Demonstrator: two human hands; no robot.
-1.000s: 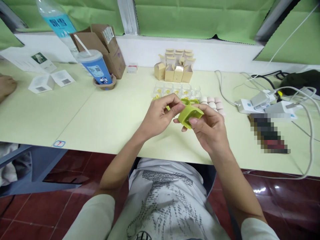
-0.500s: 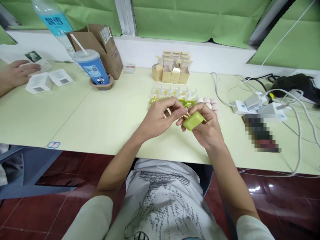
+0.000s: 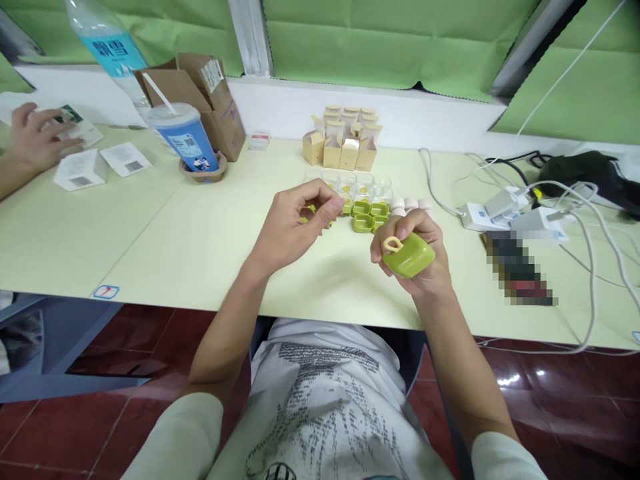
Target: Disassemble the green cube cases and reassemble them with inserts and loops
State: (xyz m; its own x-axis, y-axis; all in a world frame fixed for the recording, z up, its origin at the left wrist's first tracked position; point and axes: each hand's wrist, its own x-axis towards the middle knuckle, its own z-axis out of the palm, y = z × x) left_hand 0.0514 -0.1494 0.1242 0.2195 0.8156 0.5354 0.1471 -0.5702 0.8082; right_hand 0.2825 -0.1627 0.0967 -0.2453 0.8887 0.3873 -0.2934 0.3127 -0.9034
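Observation:
My right hand (image 3: 425, 240) is closed around a glossy green plastic case (image 3: 413, 259) with rounded corners, held above the table. A small yellow loop (image 3: 393, 244) sticks out of the case's upper left side. Apart from it, to the left, my left hand (image 3: 295, 223) has its thumb and index finger pinched together, and nothing shows between them. Behind my hands stand several small green open cups (image 3: 363, 223) and clear plastic covers (image 3: 382, 185) with yellow marks. Several pale pinkish-white round pieces (image 3: 411, 203) lie behind my right hand, partly covered by it.
Small tan cardboard boxes (image 3: 332, 153) with raised flaps stand by the wall. At left are a blue cup with straw (image 3: 193, 143), a brown carton (image 3: 225, 120), a bottle (image 3: 107, 47) and another person's hand (image 3: 43, 137). A power strip (image 3: 477, 217) with cables occupies the right.
My left hand has drawn away leftward from the case. My right hand has moved slightly right and turned the case, so its yellow loop now shows. The other person's hand has lifted a little.

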